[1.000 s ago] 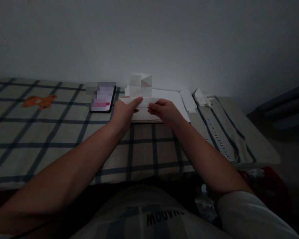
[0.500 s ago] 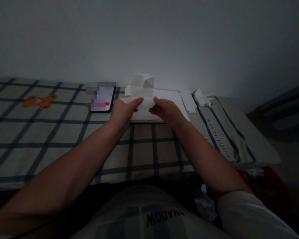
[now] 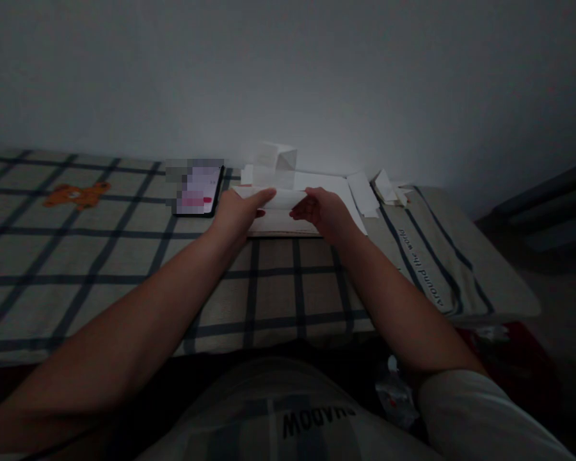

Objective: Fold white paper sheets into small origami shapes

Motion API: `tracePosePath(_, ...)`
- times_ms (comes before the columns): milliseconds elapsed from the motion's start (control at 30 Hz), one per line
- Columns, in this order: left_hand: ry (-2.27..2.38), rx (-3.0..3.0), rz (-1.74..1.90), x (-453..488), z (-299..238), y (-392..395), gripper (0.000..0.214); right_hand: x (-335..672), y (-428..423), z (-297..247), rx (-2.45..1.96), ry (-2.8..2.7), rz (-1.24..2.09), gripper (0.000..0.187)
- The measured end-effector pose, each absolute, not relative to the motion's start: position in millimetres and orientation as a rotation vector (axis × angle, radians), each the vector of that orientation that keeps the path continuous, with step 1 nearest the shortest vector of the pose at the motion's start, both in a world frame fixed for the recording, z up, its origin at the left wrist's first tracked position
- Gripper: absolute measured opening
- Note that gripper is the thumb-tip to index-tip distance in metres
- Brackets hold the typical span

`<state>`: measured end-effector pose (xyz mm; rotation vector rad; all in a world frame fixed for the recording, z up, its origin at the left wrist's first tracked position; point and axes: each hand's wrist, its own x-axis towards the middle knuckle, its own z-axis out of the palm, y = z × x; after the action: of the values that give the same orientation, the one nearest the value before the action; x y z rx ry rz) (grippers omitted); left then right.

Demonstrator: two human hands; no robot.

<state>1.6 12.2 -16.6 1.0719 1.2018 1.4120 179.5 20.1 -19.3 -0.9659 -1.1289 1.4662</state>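
Observation:
My left hand (image 3: 240, 214) and my right hand (image 3: 324, 213) both pinch a folded strip of white paper (image 3: 283, 197), one at each end, held just above a flat white sheet (image 3: 329, 187) lying on the checked cloth (image 3: 125, 269). The left thumb lies along the strip's top edge. The right fingers curl over its right end. Behind the strip stands a small folded white paper box (image 3: 274, 164), close to the wall.
A phone (image 3: 196, 190) with a lit screen lies left of the paper. More folded paper pieces (image 3: 374, 190) sit to the right. The cloth bears an orange bear print (image 3: 77, 194) at far left and ends at the right edge (image 3: 499, 301). A white wall rises behind.
The hands have barely shifted. My right hand has slid slightly right along the strip, and the strip's right end has lifted a little.

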Motion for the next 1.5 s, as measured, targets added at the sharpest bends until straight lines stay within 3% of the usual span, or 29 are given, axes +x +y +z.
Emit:
tracePosePath(167,1.202,1.002,1.43,0.3,-10.1,9.6,0.033,185.2,18.4,-22.0,-1.067,-1.377,1.312,0.026)
tracePosePath(367,1.181,1.043,1.426,-4.2,-11.0,13.8,0.035,184.7,19.3,-22.2,-1.072,-1.395,1.44,0.025)
tracePosePath(567,1.317,1.216,1.259,-10.0,-14.8,20.4,0.029,195.1,29.9,-15.7,-1.052,-1.184,1.211,0.04)
tracePosePath(733,1.314,1.343,1.157,-10.6,-14.3,17.5,0.023,200.8,30.7,-21.7,-1.111,-1.373,1.111,0.026)
tracePosePath(1033,1.134,1.215,1.336,-9.2,-14.7,20.4,0.038,199.4,24.9,-18.6,-1.236,-1.479,1.243,0.01)
tracePosePath(1200,1.186,1.236,1.256,-10.4,-16.2,21.6,0.051,201.0,26.0,-18.7,-1.183,-1.495,1.153,0.036)
tracePosePath(1367,1.224,1.301,1.27,-12.1,-16.3,20.7,0.051,204.2,28.3,-20.4,-1.14,-1.594,1.087,0.021)
tracePosePath(1500,1.271,1.343,1.271,-12.5,-17.5,22.4,0.053,206.8,30.7,-22.1,-1.162,-1.66,1.0,0.024)
